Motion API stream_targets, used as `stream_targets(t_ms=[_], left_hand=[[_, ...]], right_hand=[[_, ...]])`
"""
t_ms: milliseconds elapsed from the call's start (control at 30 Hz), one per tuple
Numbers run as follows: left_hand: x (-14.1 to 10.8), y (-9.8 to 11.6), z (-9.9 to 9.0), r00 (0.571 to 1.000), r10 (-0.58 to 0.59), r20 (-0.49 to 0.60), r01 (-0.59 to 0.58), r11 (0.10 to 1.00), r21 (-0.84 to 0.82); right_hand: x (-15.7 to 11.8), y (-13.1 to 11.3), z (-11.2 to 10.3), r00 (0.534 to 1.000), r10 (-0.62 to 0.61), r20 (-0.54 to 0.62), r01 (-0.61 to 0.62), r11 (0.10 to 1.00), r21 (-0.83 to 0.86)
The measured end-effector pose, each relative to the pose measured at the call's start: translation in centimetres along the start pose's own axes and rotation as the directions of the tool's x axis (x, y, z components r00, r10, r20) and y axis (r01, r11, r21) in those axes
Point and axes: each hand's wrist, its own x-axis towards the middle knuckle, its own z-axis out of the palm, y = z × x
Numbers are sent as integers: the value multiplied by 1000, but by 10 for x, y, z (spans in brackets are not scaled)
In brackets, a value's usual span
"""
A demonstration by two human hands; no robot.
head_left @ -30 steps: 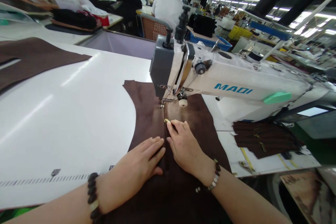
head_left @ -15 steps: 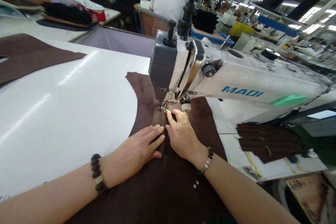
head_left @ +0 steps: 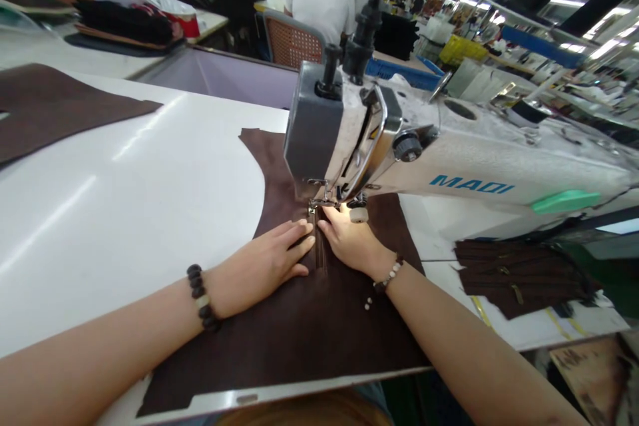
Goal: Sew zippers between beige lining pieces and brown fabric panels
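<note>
A dark brown panel of cloth or leather (head_left: 294,339) lies under the head of a sewing machine (head_left: 399,140). Along its middle runs a zipper (head_left: 319,253), its upper end at the presser foot (head_left: 313,208). My left hand (head_left: 277,256) rests flat left of the zipper, fingers stretched toward it. On the zipper's right side lies my right hand (head_left: 352,236), its index finger reaching up beside the presser foot and its thumb near the zipper. The machine partly hides its other fingers. The zipper's pull cannot be made out.
Another brown piece (head_left: 60,110) lies on the white table (head_left: 200,166) at left. Several brown zippered pieces (head_left: 514,276) are stacked at right. A person in a white shirt (head_left: 319,0) sits beyond, on a brown chair (head_left: 292,40). Dark folded cloth (head_left: 124,23) is at upper left.
The brown panel has moved away from me under the machine, baring the table's front edge. My right fingers have left the gold zipper pull and slid farther up beside the presser foot.
</note>
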Motion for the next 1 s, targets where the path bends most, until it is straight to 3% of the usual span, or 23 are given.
stream_targets(t_ms=[133, 300, 567, 1000], left_hand=[[-15, 20, -4, 999, -42, -30, 42, 999, 13], [-27, 39, -4, 1000, -17, -20, 17, 1000, 9], [-28, 35, 0, 999, 49, 6, -49, 999, -3], [-20, 22, 0, 1000, 26, 3, -25, 998, -58]], right_hand=[[-29, -4, -10, 1000, -22, -4, 22, 998, 64], [-58, -7, -2, 993, -82, 86, 80, 996, 30], [-55, 2, 0, 985, -125, 121, 124, 992, 18], [-38, 8, -5, 983, -123, 137, 121, 992, 20]])
